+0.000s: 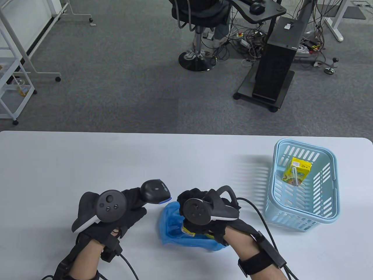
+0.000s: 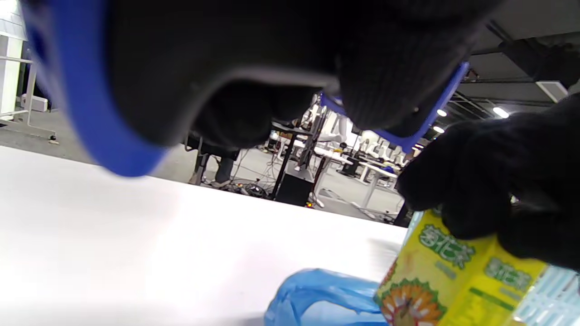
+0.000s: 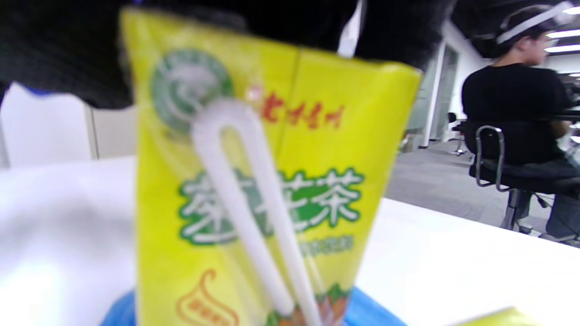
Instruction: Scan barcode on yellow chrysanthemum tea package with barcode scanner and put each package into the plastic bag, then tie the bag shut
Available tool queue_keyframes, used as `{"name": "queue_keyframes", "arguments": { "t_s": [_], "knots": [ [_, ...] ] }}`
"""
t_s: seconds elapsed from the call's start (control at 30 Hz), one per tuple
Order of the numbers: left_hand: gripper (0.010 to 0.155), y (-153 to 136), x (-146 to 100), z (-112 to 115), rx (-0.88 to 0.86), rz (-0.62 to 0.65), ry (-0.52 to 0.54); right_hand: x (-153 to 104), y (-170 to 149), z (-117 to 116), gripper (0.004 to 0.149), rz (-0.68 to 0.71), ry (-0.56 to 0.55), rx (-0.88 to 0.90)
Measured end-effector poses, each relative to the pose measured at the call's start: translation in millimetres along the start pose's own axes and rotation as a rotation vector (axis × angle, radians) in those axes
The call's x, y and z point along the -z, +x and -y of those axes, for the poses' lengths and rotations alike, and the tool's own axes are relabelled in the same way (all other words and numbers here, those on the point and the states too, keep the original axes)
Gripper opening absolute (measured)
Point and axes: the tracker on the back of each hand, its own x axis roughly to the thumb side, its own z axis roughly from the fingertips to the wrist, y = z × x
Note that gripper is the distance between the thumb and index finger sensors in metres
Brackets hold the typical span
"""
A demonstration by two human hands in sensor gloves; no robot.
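Observation:
My left hand (image 1: pixel 132 204) grips the black barcode scanner (image 1: pixel 154 191), whose blue-rimmed head (image 2: pixel 90 113) points right toward my right hand. My right hand (image 1: pixel 193 201) grips a yellow chrysanthemum tea package (image 3: pixel 253 181) from above, its white straw facing the wrist camera. The package (image 2: pixel 453 280) hangs at the mouth of the crumpled blue plastic bag (image 1: pixel 174 224) lying on the white table. Only a sliver of that package (image 1: pixel 189 232) shows under my hand in the table view. A second yellow package (image 1: pixel 297 172) stands inside the light blue basket (image 1: pixel 326 215).
The basket stands at the table's right side, apart from my hands. A yellow corner (image 3: pixel 498 317) shows low beside the bag in the right wrist view. Beyond the table's far edge are an office chair (image 1: pixel 198 35), a seated person (image 3: pixel 512 108) and a black computer tower (image 1: pixel 276 58).

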Motion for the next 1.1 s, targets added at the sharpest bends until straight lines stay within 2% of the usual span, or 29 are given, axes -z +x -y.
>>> {"name": "queue_keyframes", "arguments": {
  "t_s": [0.13, 0.53, 0.67, 0.83, 1.1],
  "knots": [
    [0.061, -9, 2, 2, 0.009, -0.035, -0.002, 11, 6, -11, 0.044, 0.028, 0.096, -0.089],
    [0.061, -17, 4, 5, 0.011, -0.069, -0.031, 39, 17, -50, 0.043, 0.062, 0.219, -0.239],
    [0.061, -18, 4, 4, 0.005, -0.072, -0.032, 45, 14, -49, 0.043, 0.04, 0.224, -0.281],
    [0.061, -19, 6, 5, 0.005, -0.076, -0.043, 54, 8, -51, 0.043, 0.004, 0.238, -0.205],
    [0.061, -20, 6, 6, 0.006, -0.08, -0.049, 57, 5, -50, 0.045, -0.015, 0.25, -0.183]
  ]
}}
